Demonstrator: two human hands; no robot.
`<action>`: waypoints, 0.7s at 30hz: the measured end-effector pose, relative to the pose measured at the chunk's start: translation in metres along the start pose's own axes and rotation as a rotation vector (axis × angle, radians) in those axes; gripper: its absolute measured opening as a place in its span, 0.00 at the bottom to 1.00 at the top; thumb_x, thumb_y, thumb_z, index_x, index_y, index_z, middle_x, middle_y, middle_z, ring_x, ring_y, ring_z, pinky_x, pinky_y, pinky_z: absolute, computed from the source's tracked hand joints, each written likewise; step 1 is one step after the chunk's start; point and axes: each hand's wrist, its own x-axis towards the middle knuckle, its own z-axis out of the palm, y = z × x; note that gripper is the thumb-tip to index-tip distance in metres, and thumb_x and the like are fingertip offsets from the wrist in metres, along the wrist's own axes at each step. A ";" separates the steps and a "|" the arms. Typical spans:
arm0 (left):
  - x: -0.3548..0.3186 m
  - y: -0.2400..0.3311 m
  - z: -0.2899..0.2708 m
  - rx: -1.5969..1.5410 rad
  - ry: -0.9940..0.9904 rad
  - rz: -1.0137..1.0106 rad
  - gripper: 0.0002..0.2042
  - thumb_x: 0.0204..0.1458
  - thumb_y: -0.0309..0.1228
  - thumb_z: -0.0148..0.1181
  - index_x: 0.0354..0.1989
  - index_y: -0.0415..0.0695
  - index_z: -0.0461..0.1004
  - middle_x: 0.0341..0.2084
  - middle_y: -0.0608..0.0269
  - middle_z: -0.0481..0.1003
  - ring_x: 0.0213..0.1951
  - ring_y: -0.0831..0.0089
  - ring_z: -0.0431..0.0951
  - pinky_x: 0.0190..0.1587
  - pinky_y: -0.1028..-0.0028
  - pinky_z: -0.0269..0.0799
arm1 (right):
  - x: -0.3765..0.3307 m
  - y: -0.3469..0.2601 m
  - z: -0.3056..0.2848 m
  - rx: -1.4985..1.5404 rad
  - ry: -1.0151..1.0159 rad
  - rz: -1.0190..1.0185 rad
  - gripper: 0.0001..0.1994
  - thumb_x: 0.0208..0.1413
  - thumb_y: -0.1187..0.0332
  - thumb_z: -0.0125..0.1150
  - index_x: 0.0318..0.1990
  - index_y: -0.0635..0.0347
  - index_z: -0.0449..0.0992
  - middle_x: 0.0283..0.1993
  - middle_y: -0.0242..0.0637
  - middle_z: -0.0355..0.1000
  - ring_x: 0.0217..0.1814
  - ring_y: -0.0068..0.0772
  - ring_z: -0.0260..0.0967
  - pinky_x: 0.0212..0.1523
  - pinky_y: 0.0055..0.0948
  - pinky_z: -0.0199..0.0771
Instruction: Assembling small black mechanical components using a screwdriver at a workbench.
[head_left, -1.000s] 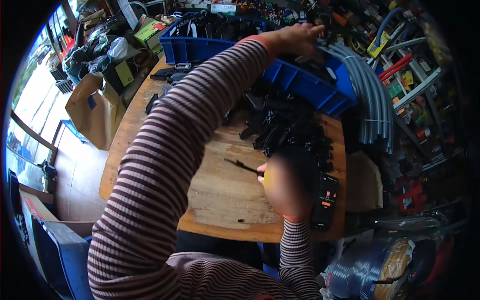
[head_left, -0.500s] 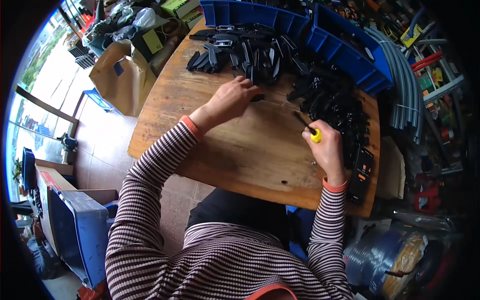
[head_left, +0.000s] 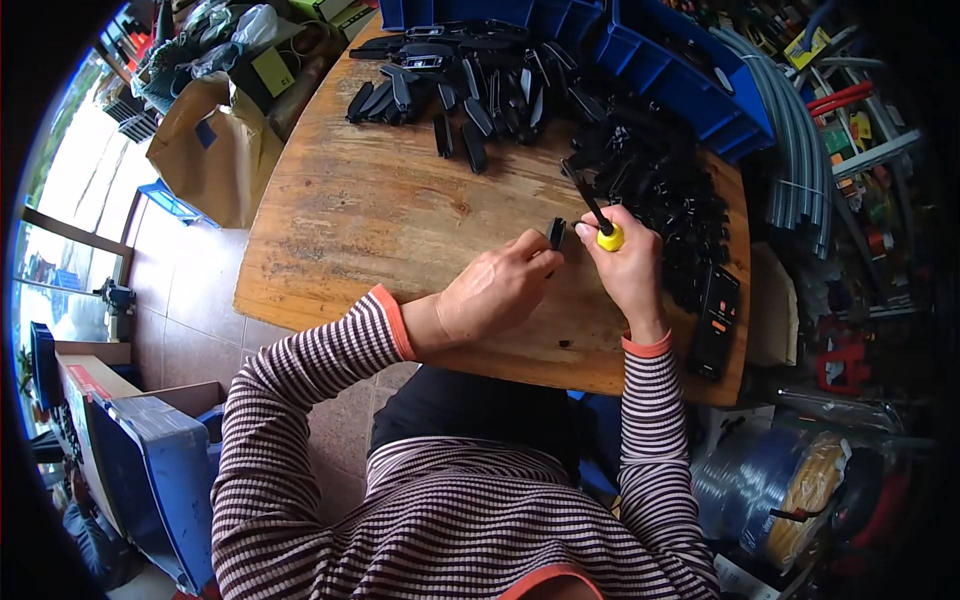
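My left hand (head_left: 500, 290) is over the middle of the wooden table, its fingers closed on a small black plastic part (head_left: 556, 233) that sticks up past the fingertips. Just to the right, my right hand (head_left: 630, 262) grips a screwdriver (head_left: 609, 237) with a yellow handle end; its dark shaft slants up and left. A small dark piece (head_left: 579, 225) shows at the right fingertips, too small to name. The hands are close but apart. Beyond them lies a pile of long black plastic parts (head_left: 480, 115), and a heap of smaller black parts (head_left: 680, 200) runs down the right side.
Blue bins (head_left: 690, 95) stand along the table's (head_left: 340, 220) far edge. A phone (head_left: 714, 325) lies at its right edge and a tiny dark bit (head_left: 564, 343) near the front. A paper bag (head_left: 215, 150) stands to the left, grey tubing (head_left: 800, 150) hangs at right.
My left hand has come back from the long-parts pile toward me, a black part now showing in its fingers. My right hand has shifted slightly left, the screwdriver more upright. The view has shifted a little.
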 end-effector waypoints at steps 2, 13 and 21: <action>-0.002 -0.003 0.001 0.042 0.044 0.113 0.17 0.44 0.22 0.59 0.45 0.39 0.71 0.42 0.55 0.70 0.43 0.59 0.73 0.42 0.67 0.74 | 0.002 -0.001 0.005 -0.025 0.003 -0.033 0.06 0.50 0.73 0.66 0.32 0.62 0.74 0.26 0.41 0.74 0.27 0.41 0.74 0.28 0.31 0.70; -0.003 -0.018 0.009 0.153 0.040 0.287 0.17 0.41 0.20 0.58 0.43 0.37 0.73 0.45 0.54 0.70 0.44 0.62 0.73 0.44 0.69 0.75 | 0.002 -0.008 0.017 -0.324 -0.075 -0.291 0.10 0.41 0.80 0.61 0.33 0.60 0.71 0.30 0.43 0.73 0.32 0.47 0.73 0.30 0.37 0.72; -0.002 -0.016 0.006 0.168 -0.009 0.278 0.17 0.42 0.21 0.57 0.44 0.36 0.73 0.45 0.54 0.70 0.44 0.60 0.73 0.44 0.69 0.75 | 0.008 -0.014 0.019 -0.440 -0.186 -0.265 0.08 0.44 0.79 0.61 0.33 0.61 0.70 0.31 0.43 0.73 0.32 0.44 0.73 0.31 0.37 0.72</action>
